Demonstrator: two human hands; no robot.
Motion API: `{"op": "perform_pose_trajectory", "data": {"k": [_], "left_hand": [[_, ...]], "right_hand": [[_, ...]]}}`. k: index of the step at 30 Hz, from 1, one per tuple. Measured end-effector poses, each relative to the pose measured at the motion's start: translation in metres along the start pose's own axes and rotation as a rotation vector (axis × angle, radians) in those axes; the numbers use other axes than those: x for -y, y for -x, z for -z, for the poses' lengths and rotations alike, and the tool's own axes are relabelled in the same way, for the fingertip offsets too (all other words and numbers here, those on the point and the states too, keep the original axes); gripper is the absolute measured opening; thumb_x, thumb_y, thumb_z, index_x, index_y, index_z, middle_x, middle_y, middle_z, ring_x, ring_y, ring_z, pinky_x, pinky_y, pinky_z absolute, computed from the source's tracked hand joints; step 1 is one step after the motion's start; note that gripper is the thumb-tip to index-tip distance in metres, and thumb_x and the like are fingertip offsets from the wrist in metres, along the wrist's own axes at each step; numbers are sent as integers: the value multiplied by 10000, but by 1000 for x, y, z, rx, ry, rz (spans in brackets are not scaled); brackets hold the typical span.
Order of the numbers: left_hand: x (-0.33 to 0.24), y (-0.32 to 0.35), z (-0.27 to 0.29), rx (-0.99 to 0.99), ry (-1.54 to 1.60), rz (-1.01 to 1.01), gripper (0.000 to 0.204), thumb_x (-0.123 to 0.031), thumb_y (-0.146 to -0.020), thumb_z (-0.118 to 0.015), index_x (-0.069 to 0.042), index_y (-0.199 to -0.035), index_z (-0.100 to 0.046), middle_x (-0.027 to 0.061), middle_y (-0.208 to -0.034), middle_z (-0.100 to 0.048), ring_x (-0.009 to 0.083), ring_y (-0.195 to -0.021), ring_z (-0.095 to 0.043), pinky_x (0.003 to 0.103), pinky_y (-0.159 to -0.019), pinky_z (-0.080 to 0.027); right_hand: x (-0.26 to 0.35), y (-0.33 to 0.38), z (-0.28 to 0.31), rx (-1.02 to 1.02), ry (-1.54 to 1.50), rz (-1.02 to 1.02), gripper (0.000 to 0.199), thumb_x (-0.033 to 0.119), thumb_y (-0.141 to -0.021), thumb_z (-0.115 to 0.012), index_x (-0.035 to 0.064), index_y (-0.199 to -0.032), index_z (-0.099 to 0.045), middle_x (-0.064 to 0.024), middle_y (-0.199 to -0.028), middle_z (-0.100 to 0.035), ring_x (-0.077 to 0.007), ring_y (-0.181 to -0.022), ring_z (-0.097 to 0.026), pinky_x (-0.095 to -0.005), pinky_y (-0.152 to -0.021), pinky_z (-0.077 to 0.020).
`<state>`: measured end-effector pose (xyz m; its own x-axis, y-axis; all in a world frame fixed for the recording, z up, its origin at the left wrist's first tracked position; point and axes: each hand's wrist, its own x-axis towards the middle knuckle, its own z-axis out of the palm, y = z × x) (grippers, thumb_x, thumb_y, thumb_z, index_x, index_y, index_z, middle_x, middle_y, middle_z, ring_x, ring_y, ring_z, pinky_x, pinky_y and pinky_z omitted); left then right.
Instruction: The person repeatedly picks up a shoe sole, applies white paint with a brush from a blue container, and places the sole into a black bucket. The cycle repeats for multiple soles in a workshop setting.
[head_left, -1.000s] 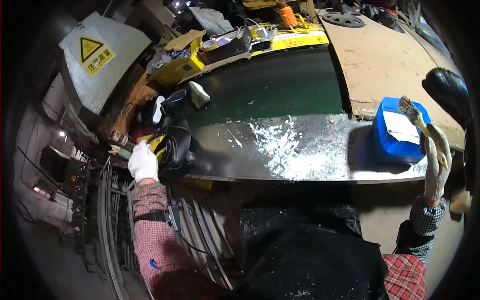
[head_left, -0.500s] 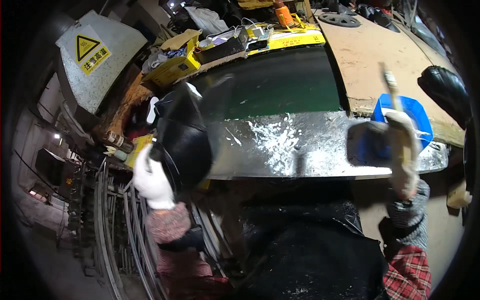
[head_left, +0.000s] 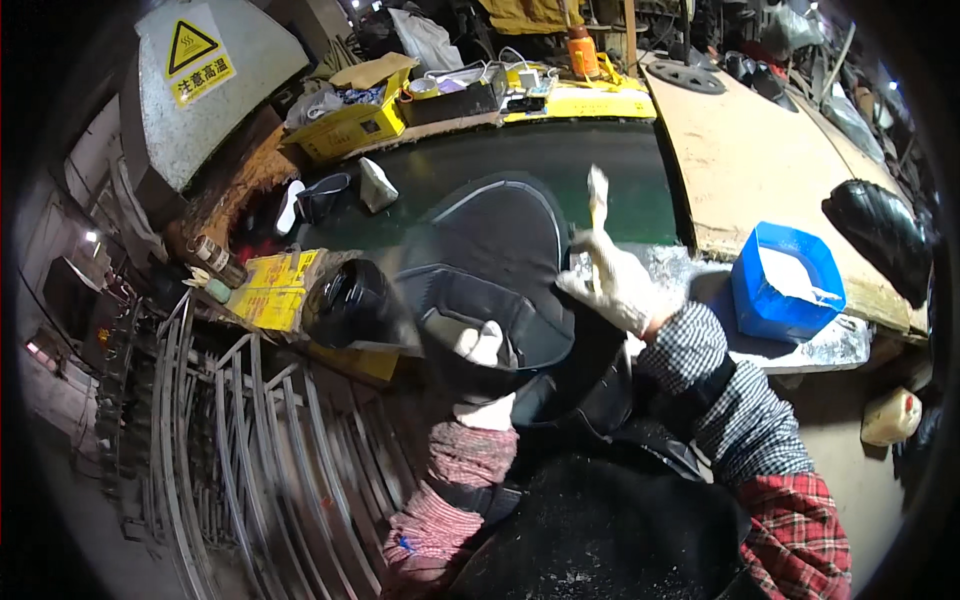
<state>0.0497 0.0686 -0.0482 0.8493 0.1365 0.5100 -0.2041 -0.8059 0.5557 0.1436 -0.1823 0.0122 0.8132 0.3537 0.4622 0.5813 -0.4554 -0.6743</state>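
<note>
A black boot upper (head_left: pixel 490 225) with a pale-edged rounded flap and a padded opening is over the near edge of the bench. My left hand (head_left: pixel 484 343), in a white glove, grips it, with fingertips showing inside the opening and the rest hidden behind the material. My right hand (head_left: pixel 625 287), also gloved in white, is closed round a brush (head_left: pixel 598 195) whose end points upward. Its fingers are beside the upper's right edge; I cannot tell whether they touch it. A shiny black rounded part (head_left: pixel 350 300) sits at the upper's left end, partly blurred.
To the right stands a blue tub (head_left: pixel 790 325) with white matter inside. A wooden board (head_left: pixel 740 150) bears a black boot (head_left: pixel 870 235). Yellow boxes (head_left: pixel 345 130) line the dark green bench (head_left: pixel 430 160). Metal rails (head_left: pixel 270 440) are lower left, beneath a grey hood (head_left: pixel 260 60).
My left hand has brought the boot upper rightward, in front of me, and turned its opening into view. My right hand has moved left with the brush, away from the blue tub.
</note>
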Motion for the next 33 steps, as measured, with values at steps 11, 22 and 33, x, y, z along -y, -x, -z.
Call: {"op": "perform_pose_trajectory", "data": {"k": [11, 22, 33], "left_hand": [[56, 105, -46, -179, 1797, 1034, 426, -363, -1024, -501, -43, -1289, -594, 299, -1165, -649, 443, -1047, -658, 578, -982, -525], [106, 184, 102, -450, 401, 265, 617, -22, -894, -598, -45, -1482, -410, 117, -1483, -474, 242, -1321, -462, 399, -1140, -363], [171, 300, 104, -526, 227, 643, 490, -102, -914, -678, 6, -1371, -539, 121, -1380, -574, 239, -1254, -534, 369, -1073, -423]], "right_hand": [[5, 54, -5, 380, 346, 11, 365, 183, -814, -792, 77, -1121, -625, -149, -1074, -667, -302, -925, -676, -380, -823, -558], [74, 56, -17, 165, 43, 328, 221, -28, -721, -667, 83, -895, -587, -122, -835, -628, -320, -751, -628, -405, -681, -523], [193, -138, -64, -236, 226, 655, 326, -86, -794, -592, 70, -1078, -551, -144, -899, -621, -306, -833, -655, -387, -751, -536]]}}
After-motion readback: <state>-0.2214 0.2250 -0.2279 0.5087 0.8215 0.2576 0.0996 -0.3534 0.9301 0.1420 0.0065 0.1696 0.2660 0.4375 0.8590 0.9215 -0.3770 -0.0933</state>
